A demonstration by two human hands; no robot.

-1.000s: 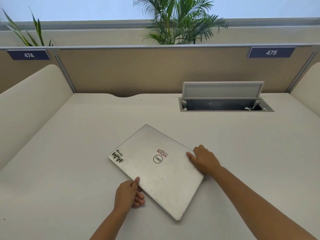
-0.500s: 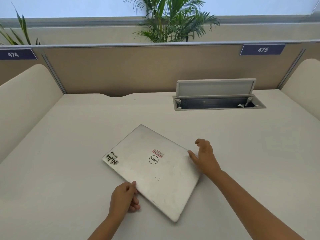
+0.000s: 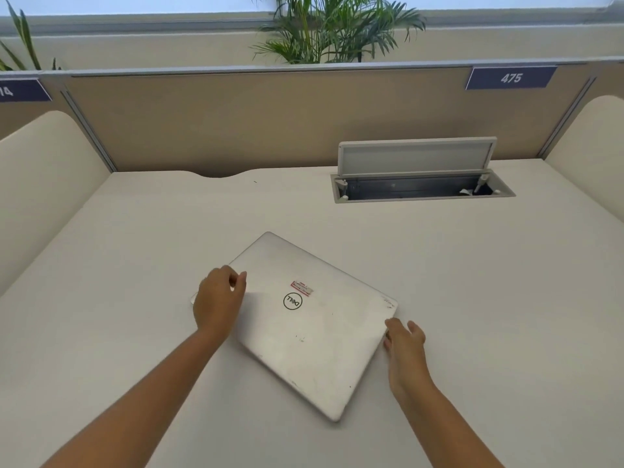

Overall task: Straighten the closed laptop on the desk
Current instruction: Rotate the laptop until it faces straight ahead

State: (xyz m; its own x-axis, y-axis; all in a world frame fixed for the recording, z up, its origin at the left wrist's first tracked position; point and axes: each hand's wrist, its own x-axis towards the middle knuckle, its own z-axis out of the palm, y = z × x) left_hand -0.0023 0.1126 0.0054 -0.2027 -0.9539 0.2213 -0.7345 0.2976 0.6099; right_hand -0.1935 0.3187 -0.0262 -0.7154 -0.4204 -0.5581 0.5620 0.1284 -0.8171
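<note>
Laptop (image 3: 314, 319) lies closed and flat near the middle of the bench (image 3: 472, 282), skewed, one corner pointing toward the person and one toward the back partition (image 3: 270, 130). Lid up, round logo and a small red sticker showing.

Left hand (image 3: 217, 304) rests over the laptop's left corner, fingers (image 3: 241, 278) curled down onto the lid, narrow, pressing more than gripping. Right hand (image 3: 405, 346) sits against the right edge just below the right corner, fingers loosely spread, touching the rim; nothing is clasped.

Step in hand, as judged: the rotation itself, with the laptop not yet square to the bench edge.

Next move likely calls for opposing pushes (one hand away, the other toward the body) to swing it parallel with the partition, sliding flat rather than lifting. Open cable hatch (image 3: 422, 187) stands well apart behind.
</note>
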